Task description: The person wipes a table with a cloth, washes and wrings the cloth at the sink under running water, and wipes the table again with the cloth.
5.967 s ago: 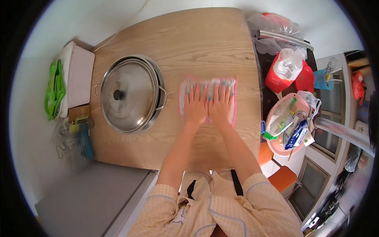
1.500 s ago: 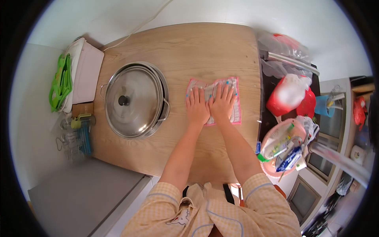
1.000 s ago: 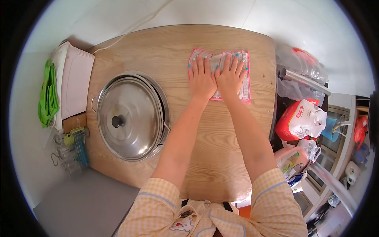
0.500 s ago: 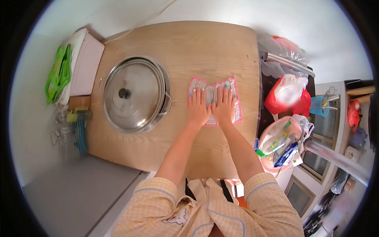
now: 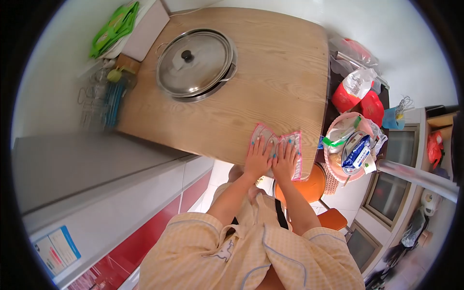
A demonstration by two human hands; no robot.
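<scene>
Both my hands press flat on a pink-edged cleaning cloth (image 5: 276,137) spread at the near right corner of the wooden table (image 5: 275,63). My left hand (image 5: 258,158) lies on the cloth's left half with fingers stretched out. Beside it, my right hand (image 5: 285,162) rests on the right half, its fingers apart too. The two thumbs are close together. Farther back on the left stands a lidded steel pan (image 5: 195,67) with a black knob, away from both hands.
A pink basket (image 5: 333,166) of packets and red bags (image 5: 346,96) sit right of the table. Glassware (image 5: 99,96) and a white box (image 5: 145,31) line the left side. Below the near edge are an orange stool (image 5: 309,186) and a grey surface (image 5: 87,169) at left.
My hands have drawn the cloth from the table's middle toward me, to the near edge. My view has shifted, so the pan appears higher and the stool shows.
</scene>
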